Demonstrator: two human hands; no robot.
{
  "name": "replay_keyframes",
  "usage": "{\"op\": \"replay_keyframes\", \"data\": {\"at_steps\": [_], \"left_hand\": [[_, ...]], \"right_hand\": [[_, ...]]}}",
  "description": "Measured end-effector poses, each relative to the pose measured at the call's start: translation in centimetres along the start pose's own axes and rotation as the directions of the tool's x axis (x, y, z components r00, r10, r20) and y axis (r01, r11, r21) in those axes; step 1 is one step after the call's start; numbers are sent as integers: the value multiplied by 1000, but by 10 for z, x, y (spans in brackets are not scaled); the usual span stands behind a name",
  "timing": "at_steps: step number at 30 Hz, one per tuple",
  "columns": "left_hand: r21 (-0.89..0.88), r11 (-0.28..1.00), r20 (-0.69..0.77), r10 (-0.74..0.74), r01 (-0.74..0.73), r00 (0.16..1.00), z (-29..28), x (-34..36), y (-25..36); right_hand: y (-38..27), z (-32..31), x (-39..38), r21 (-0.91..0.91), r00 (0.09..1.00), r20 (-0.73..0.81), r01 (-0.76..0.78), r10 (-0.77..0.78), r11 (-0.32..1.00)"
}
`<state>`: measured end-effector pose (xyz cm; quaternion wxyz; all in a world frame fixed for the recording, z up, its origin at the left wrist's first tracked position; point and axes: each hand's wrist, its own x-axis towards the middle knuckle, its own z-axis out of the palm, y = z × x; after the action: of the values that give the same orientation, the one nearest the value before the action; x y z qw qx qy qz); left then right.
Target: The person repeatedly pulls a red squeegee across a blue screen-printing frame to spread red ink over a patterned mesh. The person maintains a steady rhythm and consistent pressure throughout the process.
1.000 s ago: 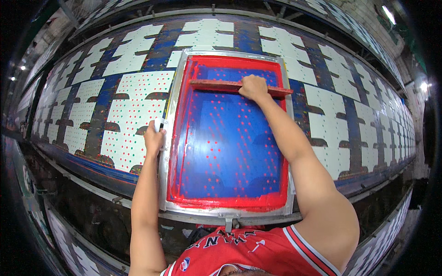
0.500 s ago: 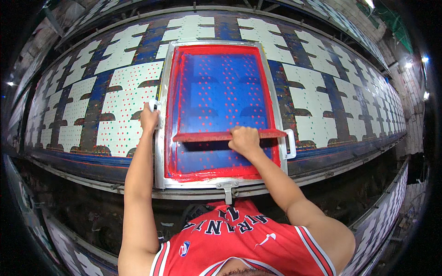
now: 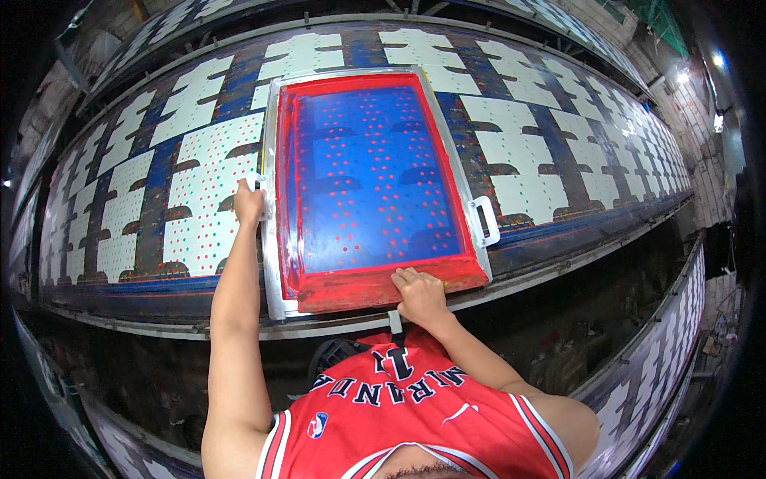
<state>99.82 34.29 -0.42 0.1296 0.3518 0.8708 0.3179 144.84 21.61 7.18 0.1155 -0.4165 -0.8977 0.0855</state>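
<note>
A silkscreen frame with blue mesh (image 3: 371, 184), red dots and a smeared red border lies on the long table in front of me. My left hand (image 3: 248, 206) is closed around the white handle (image 3: 255, 182) on the frame's left side. At the near end of the screen lies a wide red-stained squeegee (image 3: 351, 289), tilted down flat across the red ink. My right hand (image 3: 421, 295) grips it right of its middle, fingers over the top and thumb hidden. On the frame's right side a second white handle (image 3: 488, 222) is free.
Pale cut fabric pieces (image 3: 219, 160) lie in rows along the dark table; those at left carry red and green dots, several at right green ones. A metal rail (image 3: 558, 275) edges the near side. More tables with fabric stand behind and at lower right.
My right hand has drawn the squeegee toward me to the near end of the screen and tipped it flatter. My left hand stays on the handle. The view has turned slightly.
</note>
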Motion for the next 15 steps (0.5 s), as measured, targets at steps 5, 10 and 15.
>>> {"op": "replay_keyframes", "data": {"at_steps": [5,10,15], "left_hand": [[-15,1000,19,7,-7,1000,1,4,-3],[-66,998,39,-9,11,999,3,6,-7],[-117,991,28,74,-71,997,0,4,-6]], "right_hand": [[4,-6,-5,32,996,88,15,-18,999],[5,-16,0,24,981,189,48,-52,999],[8,-23,2,44,949,302,79,-88,996]]}}
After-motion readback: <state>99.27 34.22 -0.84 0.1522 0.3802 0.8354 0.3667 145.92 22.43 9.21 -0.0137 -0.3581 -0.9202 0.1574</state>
